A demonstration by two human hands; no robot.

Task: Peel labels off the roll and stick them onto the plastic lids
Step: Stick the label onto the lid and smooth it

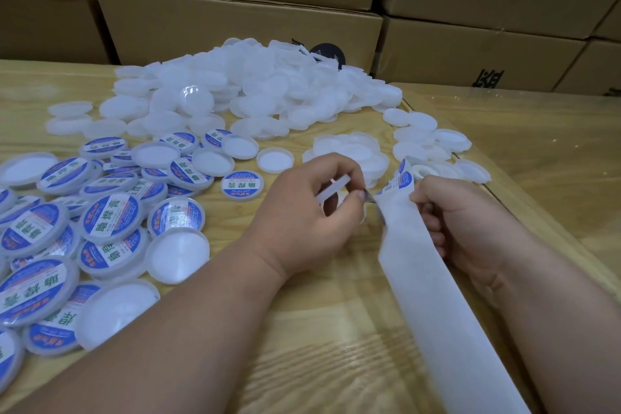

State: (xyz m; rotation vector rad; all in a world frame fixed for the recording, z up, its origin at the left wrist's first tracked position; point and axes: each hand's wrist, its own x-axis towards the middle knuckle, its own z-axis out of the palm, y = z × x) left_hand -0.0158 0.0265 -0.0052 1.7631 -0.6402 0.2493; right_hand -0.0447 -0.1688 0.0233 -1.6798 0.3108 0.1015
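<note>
Hands meet over a wooden desk [319, 329] strewn with plastic lids. The left hand [302, 208] has its fingers curled round a blank white lid [332, 191], held edge-on so that only the rim shows, while its thumb and forefinger pinch at the edge of a label [401, 180] on the backing strip [426, 265]. The right hand [460, 225] grips that white strip from the side, its fingers partly hidden behind the paper. The strip runs from the hands toward the lower edge of the view, where it is cut off; the label roll [418, 169] lies just beyond the right hand, mostly covered by the strip and hard to make out. A heap of unlabelled lids [268, 91] fills the far middle of the desk. Labelled lids [111, 218], blue and white with green characters, spread over the left side, some face down, several cropped by the left border. Stacked cardboard boxes [235, 23] close the background. A dark round object [327, 54] sits behind the heap, largely hidden.
</note>
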